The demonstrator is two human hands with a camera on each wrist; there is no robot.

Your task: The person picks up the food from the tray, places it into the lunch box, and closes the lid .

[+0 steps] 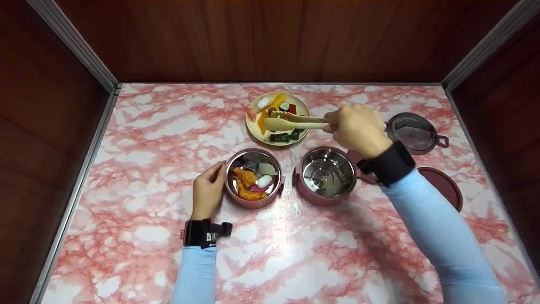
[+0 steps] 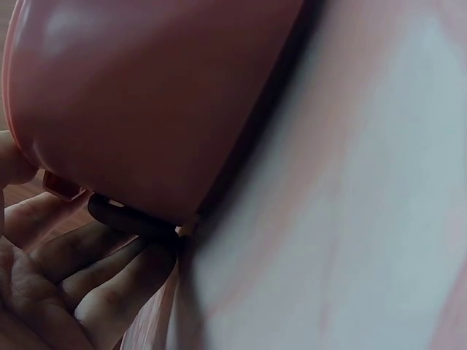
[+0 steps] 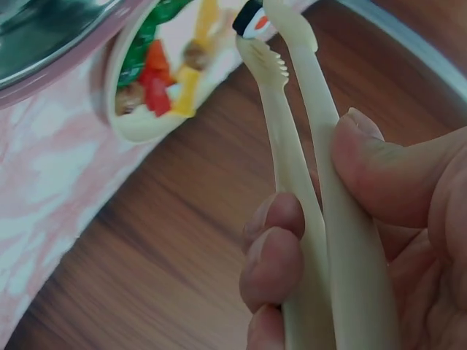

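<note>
Filled lunch pot (image 1: 252, 204) stands near 7 o'clock from the plate (image 1: 254, 131), with a 2nd lunch pot (image 1: 322, 202) at its own 3 o'clock. The left hand (image 1: 209, 190) holds it at 9 o'clock, fingers curled against its side; a careless pull there could tip it. The right hand (image 1: 358, 128) pinches cream tongs (image 1: 295, 125), thumb opposite fingers, reaching over the plate from its 3 o'clock. A slackened squeeze could drop the sushi roll (image 3: 252, 22), which seems caught only by the tips; a harder press could pop it out sideways.

Only the head view shows the filled pot's contents, a drumstick (image 1: 250, 194) among them. The left wrist view alone reveals the dark handle (image 2: 131, 219) under the fingers. The right wrist view alone puts the roll at the tongs' tips; from above, whether they hold it cannot be told.
</note>
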